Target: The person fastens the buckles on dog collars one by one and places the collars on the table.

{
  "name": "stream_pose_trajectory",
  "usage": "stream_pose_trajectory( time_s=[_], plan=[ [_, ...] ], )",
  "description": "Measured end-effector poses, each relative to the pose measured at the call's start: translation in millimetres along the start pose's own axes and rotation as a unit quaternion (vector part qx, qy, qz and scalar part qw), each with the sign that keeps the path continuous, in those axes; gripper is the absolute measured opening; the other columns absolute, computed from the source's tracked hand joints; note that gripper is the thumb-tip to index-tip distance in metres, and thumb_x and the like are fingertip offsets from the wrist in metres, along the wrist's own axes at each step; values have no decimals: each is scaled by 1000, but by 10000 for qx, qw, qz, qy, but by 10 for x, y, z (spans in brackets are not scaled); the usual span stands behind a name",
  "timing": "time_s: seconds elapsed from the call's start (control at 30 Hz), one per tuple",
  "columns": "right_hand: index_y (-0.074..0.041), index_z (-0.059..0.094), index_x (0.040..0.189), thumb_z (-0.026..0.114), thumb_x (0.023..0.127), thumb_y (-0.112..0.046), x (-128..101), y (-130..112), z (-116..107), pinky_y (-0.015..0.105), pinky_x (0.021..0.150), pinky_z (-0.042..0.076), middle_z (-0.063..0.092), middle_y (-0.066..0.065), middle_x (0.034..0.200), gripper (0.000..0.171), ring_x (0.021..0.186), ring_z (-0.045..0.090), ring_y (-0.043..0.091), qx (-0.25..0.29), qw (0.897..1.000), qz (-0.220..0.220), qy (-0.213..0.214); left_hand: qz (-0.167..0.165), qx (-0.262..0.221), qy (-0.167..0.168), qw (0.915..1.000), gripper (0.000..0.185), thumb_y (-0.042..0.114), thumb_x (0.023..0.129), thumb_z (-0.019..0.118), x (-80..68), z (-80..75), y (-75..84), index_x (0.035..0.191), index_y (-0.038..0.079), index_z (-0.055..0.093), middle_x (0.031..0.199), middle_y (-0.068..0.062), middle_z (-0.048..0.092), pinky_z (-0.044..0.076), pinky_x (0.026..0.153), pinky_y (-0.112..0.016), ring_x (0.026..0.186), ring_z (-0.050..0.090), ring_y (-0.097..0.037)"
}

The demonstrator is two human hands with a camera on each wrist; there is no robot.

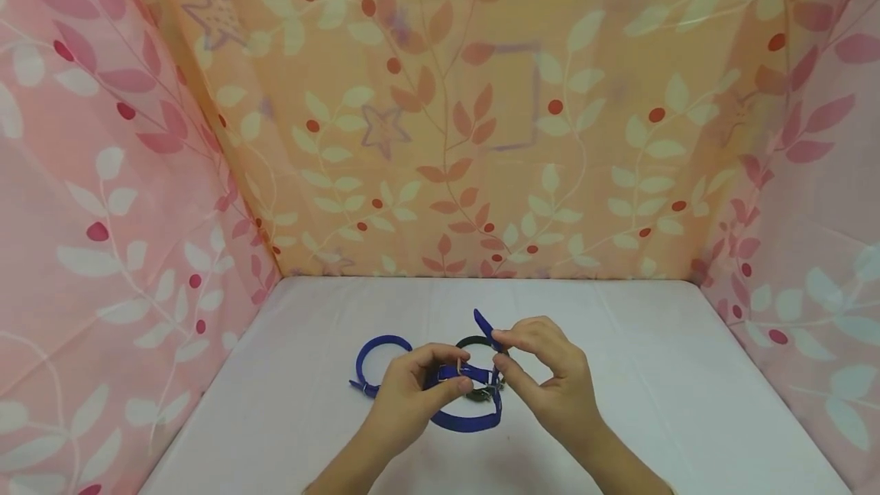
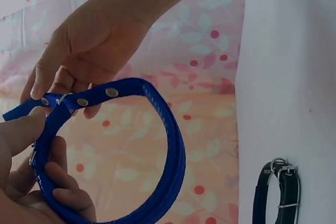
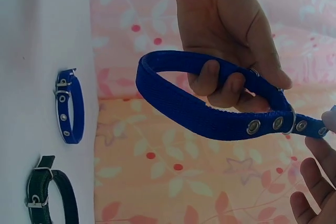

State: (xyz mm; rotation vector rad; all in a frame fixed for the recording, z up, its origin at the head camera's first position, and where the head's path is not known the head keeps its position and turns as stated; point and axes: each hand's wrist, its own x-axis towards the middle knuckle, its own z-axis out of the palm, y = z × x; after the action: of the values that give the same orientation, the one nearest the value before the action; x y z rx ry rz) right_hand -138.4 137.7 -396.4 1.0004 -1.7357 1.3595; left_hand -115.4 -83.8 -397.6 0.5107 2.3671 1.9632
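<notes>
A blue collar [image 1: 464, 424] with metal eyelets hangs in a loop between both hands, above the table. My left hand [image 1: 406, 403] grips it near the buckle; in the right wrist view some fingers of the left hand [image 3: 226, 35] curl through the loop. The thumb and forefinger of my right hand [image 1: 557, 376] pinch the strap's tail, which points up and away. Seen from the right wrist, a metal loop [image 3: 292, 121] goes round the eyelet strap between the hands. The right palm [image 2: 94, 40] faces the left wrist camera. Fingers partly hide the buckle.
A second blue collar [image 1: 381, 340], buckled into a ring, lies on the white table [image 1: 653, 388], left of the hands. Behind the held collar lies a dark collar [image 1: 474, 341], partly hidden. Patterned cloth walls [image 1: 440, 174] enclose the table's back and sides.
</notes>
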Motion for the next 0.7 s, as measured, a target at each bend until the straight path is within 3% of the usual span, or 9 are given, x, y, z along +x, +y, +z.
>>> stream_pose_trajectory(
  time_s=[0.2,0.47,0.7],
  plan=[
    [-8,77,110,77,70,18,44,-16,-37,19,91,49,71,6,92,48,97,59,18,-67,9999,-79,54,131,-211,282,9993,29,24,88,82,-1,-22,1,117,25,77,113,-3,71,58,90,-25,103,69,-22],
    [-10,77,93,71,67,11,118,-68,-39,24,93,43,67,3,86,33,94,57,23,-481,9965,-680,59,113,-470,178,9987,30,19,89,80,-2,-26,-7,118,20,77,117,-4,72,59,90,-27,105,70,-22],
    [-11,76,88,69,66,6,121,1,-49,28,97,41,65,1,84,29,94,56,26,-686,9912,-1120,-135,37,-452,225,9987,30,18,90,79,-24,-45,18,119,19,76,115,-6,72,59,89,-27,102,71,-22]
  ],
)
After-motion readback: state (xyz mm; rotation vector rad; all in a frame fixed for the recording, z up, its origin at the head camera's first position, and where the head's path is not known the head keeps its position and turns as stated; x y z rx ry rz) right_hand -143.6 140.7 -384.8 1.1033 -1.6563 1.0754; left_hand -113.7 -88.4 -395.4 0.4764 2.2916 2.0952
